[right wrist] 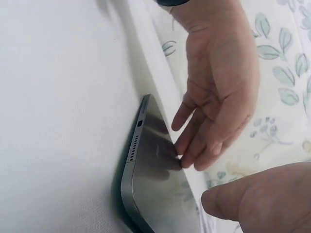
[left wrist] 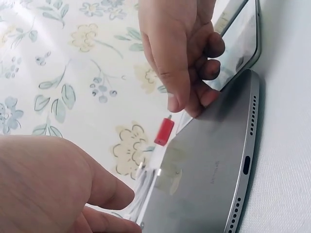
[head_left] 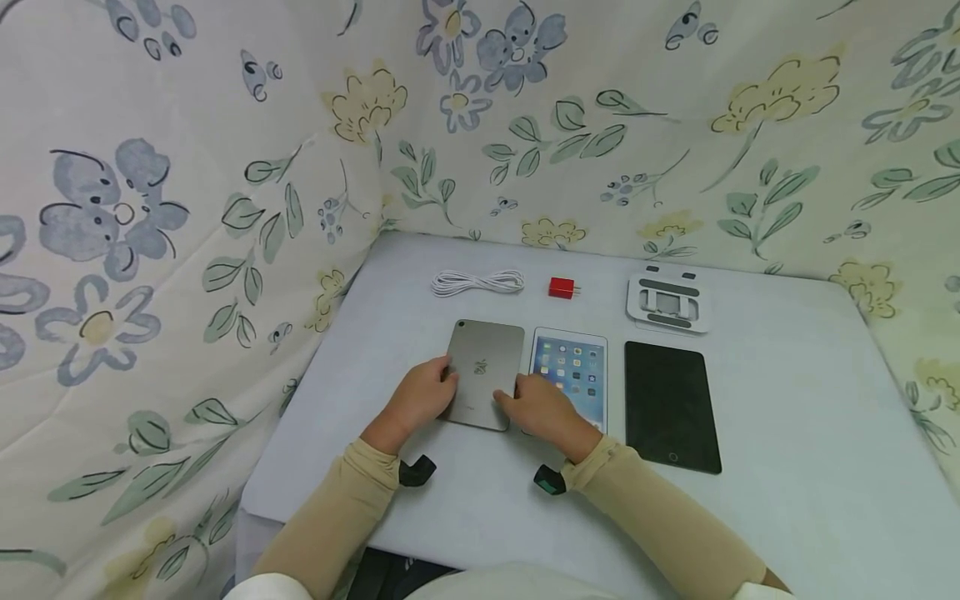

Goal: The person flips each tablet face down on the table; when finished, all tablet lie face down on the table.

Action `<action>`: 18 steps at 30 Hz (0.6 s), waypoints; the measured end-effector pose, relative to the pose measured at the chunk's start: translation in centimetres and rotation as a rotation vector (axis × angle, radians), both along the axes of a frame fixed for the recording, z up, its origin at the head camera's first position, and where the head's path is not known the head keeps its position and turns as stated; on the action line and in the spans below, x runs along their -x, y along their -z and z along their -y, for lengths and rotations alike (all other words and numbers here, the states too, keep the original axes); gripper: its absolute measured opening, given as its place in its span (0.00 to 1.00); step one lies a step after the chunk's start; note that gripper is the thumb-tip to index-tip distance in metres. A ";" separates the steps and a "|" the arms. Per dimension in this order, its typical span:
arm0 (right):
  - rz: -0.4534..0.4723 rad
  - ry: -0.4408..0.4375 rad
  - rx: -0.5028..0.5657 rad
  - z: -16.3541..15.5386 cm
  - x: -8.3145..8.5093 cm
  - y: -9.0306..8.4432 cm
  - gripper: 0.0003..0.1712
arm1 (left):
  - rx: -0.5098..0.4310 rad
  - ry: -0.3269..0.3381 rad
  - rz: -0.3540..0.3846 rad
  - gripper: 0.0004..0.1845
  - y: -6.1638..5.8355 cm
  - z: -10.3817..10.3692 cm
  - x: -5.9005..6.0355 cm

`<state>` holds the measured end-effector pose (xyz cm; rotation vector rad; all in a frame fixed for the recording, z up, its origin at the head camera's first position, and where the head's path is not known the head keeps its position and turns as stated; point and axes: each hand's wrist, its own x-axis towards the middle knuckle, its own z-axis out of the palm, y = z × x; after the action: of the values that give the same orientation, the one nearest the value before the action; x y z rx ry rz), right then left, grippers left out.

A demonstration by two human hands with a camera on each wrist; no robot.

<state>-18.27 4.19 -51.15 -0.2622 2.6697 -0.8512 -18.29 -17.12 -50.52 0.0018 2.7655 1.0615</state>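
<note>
A grey tablet [head_left: 483, 367] lies back side up on the table, its camera corner at the far left. My left hand [head_left: 417, 395] holds its left long edge, the thumb near the back surface. On the opposite edge, my right hand [head_left: 551, 410] holds the tablet with thumb and fingers. In the left wrist view, the right fingers [left wrist: 206, 73] are bent at the tablet's rim. Just right of it lies a white-framed tablet [head_left: 573, 367] with a lit screen of app icons, partly covered by my right hand. A black-screened tablet [head_left: 671, 408] lies further right.
Behind the tablets are a coiled white cable [head_left: 478, 283], a red charger plug [head_left: 562, 287] and a white folding stand [head_left: 667, 302] with grey pads. The white table [head_left: 810, 417] is bordered at the back and left by a floral curtain [head_left: 562, 125].
</note>
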 end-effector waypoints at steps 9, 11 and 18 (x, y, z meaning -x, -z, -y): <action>-0.074 -0.062 -0.271 0.4 -0.3 0.0 0.41 | 0.132 0.084 -0.062 0.22 -0.1 -1.2 0.0; -0.105 -0.067 -0.293 0.1 -0.4 0.0 0.43 | 0.184 0.132 -0.109 0.22 -0.2 -1.6 0.0; -0.310 -0.093 -0.249 -2.6 -0.8 0.7 0.47 | 0.291 0.365 -0.199 0.37 0.3 -3.4 0.0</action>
<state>-17.44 6.79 -51.81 -0.4868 2.9836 -0.4747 -18.27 -13.73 -50.83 0.5775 2.9071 0.5914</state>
